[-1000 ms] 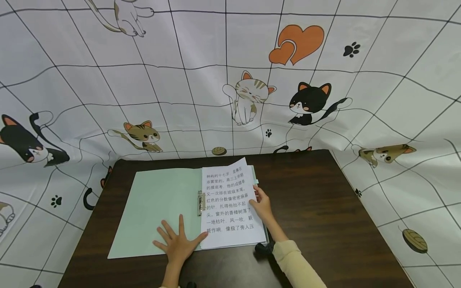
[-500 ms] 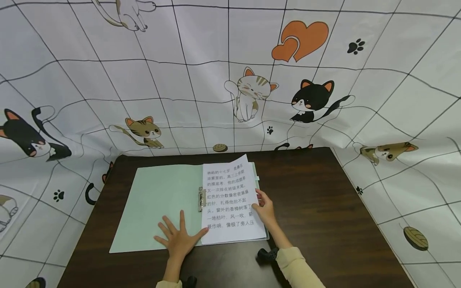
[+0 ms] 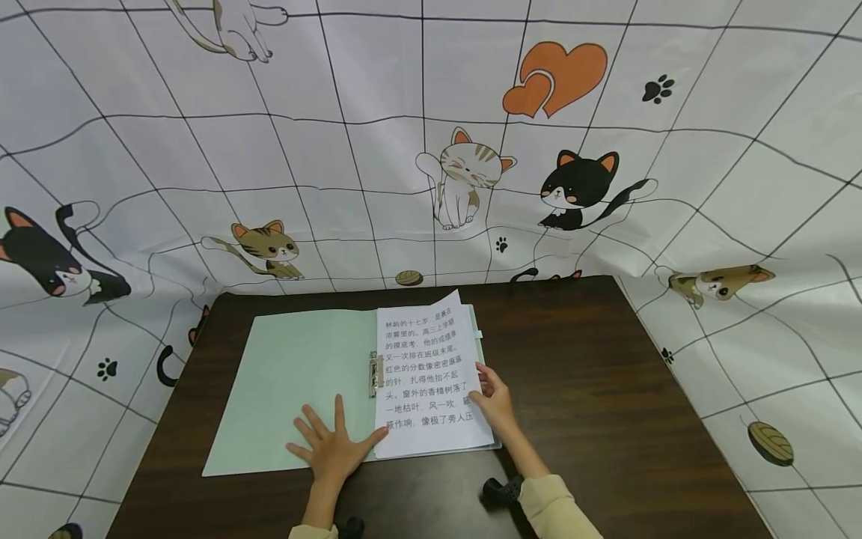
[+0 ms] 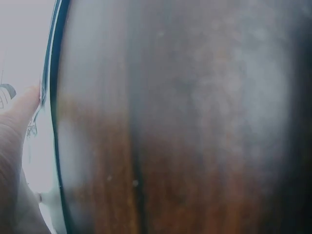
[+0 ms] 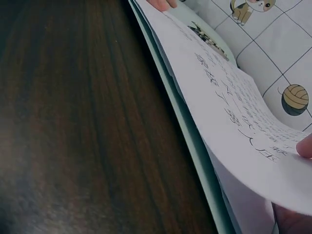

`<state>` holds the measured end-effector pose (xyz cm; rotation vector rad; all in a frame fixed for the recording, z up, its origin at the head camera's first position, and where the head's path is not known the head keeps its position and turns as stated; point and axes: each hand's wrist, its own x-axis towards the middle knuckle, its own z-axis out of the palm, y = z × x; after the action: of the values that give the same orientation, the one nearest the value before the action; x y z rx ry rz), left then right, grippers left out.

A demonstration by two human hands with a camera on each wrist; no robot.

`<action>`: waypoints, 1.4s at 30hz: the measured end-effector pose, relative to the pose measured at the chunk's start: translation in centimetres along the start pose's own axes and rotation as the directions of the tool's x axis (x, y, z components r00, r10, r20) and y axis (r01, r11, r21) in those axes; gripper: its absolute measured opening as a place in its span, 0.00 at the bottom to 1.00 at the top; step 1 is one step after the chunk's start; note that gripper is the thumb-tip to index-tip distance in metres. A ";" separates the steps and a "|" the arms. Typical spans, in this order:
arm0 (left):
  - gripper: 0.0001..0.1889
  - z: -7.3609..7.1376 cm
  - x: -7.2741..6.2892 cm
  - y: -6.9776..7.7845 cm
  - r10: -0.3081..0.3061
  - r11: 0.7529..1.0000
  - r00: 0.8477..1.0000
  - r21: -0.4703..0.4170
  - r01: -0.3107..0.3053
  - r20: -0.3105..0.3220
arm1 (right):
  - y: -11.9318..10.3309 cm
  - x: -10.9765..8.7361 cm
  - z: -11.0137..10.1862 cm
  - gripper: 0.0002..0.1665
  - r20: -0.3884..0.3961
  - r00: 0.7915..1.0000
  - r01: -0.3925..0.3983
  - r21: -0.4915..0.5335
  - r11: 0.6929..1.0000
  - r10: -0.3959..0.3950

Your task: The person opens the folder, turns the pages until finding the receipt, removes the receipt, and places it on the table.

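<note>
A pale green folder (image 3: pixel 299 359) lies spread wide on the dark table, with a metal clip (image 3: pixel 374 374) near its fold. On its right side sits a stack of white printed paper (image 3: pixel 420 378), the top right corner of the top sheet curling up. My left hand (image 3: pixel 335 453) rests on the green cover with fingers spread, its thumb at the paper's lower left edge. My right hand (image 3: pixel 497 408) pinches the right edge of the paper; in the right wrist view the thumb (image 5: pixel 305 146) is on top, fingers are underneath, and the sheet (image 5: pixel 219 122) bows upward.
The brown wooden table (image 3: pixel 592 404) extends to the right of the folder. A white curtain-like cloth (image 3: pixel 377 82) printed with cats and grid lines surrounds the table behind and at both sides. A small tab (image 3: pixel 479 335) sticks out at the folder's right edge.
My right hand has slid a little down the paper's right edge, toward me. The left hand keeps its place on the cover. The head view has shifted slightly.
</note>
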<state>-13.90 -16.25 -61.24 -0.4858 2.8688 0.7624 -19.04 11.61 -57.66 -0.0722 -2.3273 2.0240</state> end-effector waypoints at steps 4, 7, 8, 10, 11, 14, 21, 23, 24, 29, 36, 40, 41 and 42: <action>0.67 -0.2 0.0 0.0 0.003 1.000 1.000 0.015 -0.003 -0.008 | 0.0 -0.2 0.2 0.26 -0.011 1.000 -0.017 0.027 0.999 0.018; 0.68 -0.2 0.0 0.0 0.005 1.000 1.000 0.017 -0.004 -0.013 | -0.1 -0.2 0.3 0.24 -0.018 0.999 -0.039 0.044 0.998 0.040; 0.68 -0.2 0.0 0.0 0.005 1.000 1.000 0.020 -0.005 -0.016 | -0.1 -0.2 0.3 0.23 -0.017 0.999 -0.041 0.049 0.998 0.042; 0.68 -0.2 -0.1 0.0 0.006 1.000 1.000 0.025 -0.006 -0.019 | -0.2 -0.2 0.4 0.23 -0.013 0.999 -0.039 0.056 0.998 0.040; 0.68 -0.2 -0.1 -0.1 0.005 1.000 1.000 0.026 -0.005 -0.019 | -0.3 -0.2 0.4 0.22 -0.009 0.999 -0.034 0.058 0.998 0.034; 0.68 0.0 0.0 -0.1 0.003 0.999 1.000 0.035 -0.003 -0.018 | -0.7 -0.2 0.5 0.22 0.003 1.000 -0.023 0.082 0.996 0.023; 0.67 0.1 0.0 -0.3 0.006 1.000 1.000 0.020 -0.006 -0.013 | -0.9 0.1 1.4 0.23 0.024 0.999 -0.027 0.143 0.989 0.024; 0.67 0.1 0.1 -0.3 0.010 1.000 1.000 0.014 -0.010 -0.015 | -0.6 0.3 1.8 0.23 0.030 0.999 -0.029 0.136 0.990 0.025; 0.67 0.0 0.1 -0.3 0.012 1.000 1.000 0.012 -0.012 -0.016 | -0.9 0.3 1.9 0.23 0.035 0.999 -0.032 0.133 0.991 0.027; 0.67 0.1 0.0 -0.3 0.017 1.000 0.999 0.006 -0.017 -0.031 | -2.1 -0.2 2.8 0.22 0.060 0.998 -0.025 0.116 0.993 0.018; 0.66 0.2 -0.2 -0.1 0.031 1.000 0.996 -0.005 -0.031 -0.081 | -5.8 -1.6 3.8 0.18 0.100 0.994 0.039 0.035 0.999 -0.043; 0.62 0.1 -0.3 0.0 0.037 0.999 0.992 -0.031 -0.041 -0.120 | -7.0 -2.2 4.2 0.18 0.112 0.992 0.056 0.013 0.998 -0.057; 0.60 0.1 -0.3 0.1 0.036 0.998 0.990 -0.042 -0.042 -0.140 | -7.1 -2.3 4.3 0.18 0.113 0.992 0.054 0.013 0.998 -0.055; 0.58 0.0 -0.3 0.1 0.032 0.998 0.986 -0.055 -0.042 -0.162 | -7.2 -2.3 4.4 0.18 0.113 0.992 0.058 0.010 0.998 -0.059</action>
<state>-13.62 -16.04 -61.15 -0.5256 3.0188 0.8523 -17.03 6.10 -51.17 0.1131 -2.3577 2.0590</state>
